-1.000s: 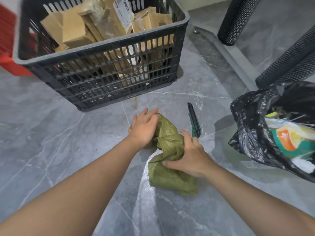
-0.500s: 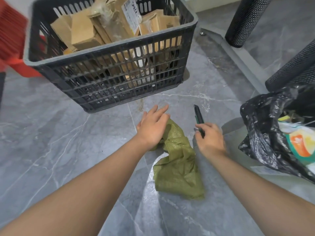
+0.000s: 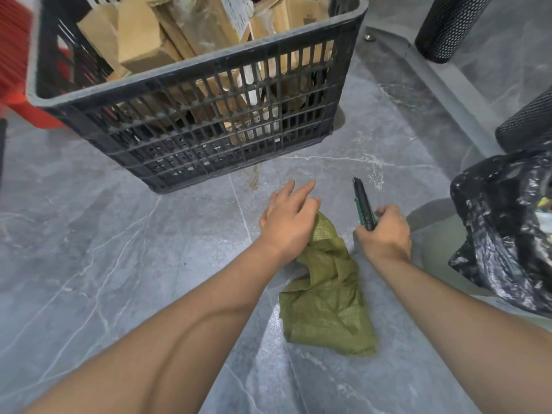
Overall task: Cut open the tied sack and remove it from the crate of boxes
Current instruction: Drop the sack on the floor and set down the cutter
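Note:
A crumpled green woven sack (image 3: 327,297) lies on the grey floor in front of me. My left hand (image 3: 288,221) hovers over its top end with fingers spread, holding nothing. To the right, my right hand (image 3: 385,233) grips the handle of a dark green utility knife (image 3: 363,203), whose tip points away from me. The black plastic crate (image 3: 209,115) stands behind, filled with brown cardboard boxes (image 3: 143,40).
A black rubbish bag (image 3: 504,234) with coloured waste sits at the right edge. Black mesh cylinders (image 3: 448,22) stand at the upper right. Something red (image 3: 15,55) is behind the crate on the left. A raised floor strip runs diagonally at right.
My right hand left the sack, reached to the knife on the floor and closed on it. My left hand lifted off the sack and spread its fingers.

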`<move>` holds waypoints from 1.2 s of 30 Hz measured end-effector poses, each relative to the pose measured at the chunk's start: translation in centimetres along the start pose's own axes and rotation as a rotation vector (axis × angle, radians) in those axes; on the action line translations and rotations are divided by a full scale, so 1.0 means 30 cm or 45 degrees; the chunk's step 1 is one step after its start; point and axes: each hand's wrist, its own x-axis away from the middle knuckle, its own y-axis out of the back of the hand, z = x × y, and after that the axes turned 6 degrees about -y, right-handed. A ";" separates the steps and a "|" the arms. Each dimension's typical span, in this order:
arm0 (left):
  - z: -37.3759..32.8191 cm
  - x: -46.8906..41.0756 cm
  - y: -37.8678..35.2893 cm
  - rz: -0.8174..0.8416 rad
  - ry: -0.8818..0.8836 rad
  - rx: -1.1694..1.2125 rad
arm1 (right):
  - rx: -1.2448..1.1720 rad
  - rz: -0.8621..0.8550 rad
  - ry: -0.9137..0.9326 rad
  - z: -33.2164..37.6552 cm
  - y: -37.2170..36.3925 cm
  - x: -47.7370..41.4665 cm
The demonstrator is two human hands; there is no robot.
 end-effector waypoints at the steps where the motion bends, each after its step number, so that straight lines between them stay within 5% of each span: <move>1: -0.004 -0.001 -0.002 -0.003 -0.002 0.006 | -0.030 0.023 -0.061 0.013 0.002 0.004; 6: -0.052 0.005 0.007 -0.068 -0.022 0.082 | -0.233 0.188 -0.194 0.055 0.045 0.047; 12: -0.232 0.110 0.111 -0.253 -0.020 0.282 | -1.057 0.488 -0.403 0.153 0.186 0.176; 25: -0.884 0.529 0.496 -0.363 -0.027 0.421 | -1.392 0.917 -0.251 0.504 0.901 0.641; 36: -1.574 0.780 0.945 -0.406 -0.219 0.356 | -1.254 0.646 0.048 1.027 1.581 0.978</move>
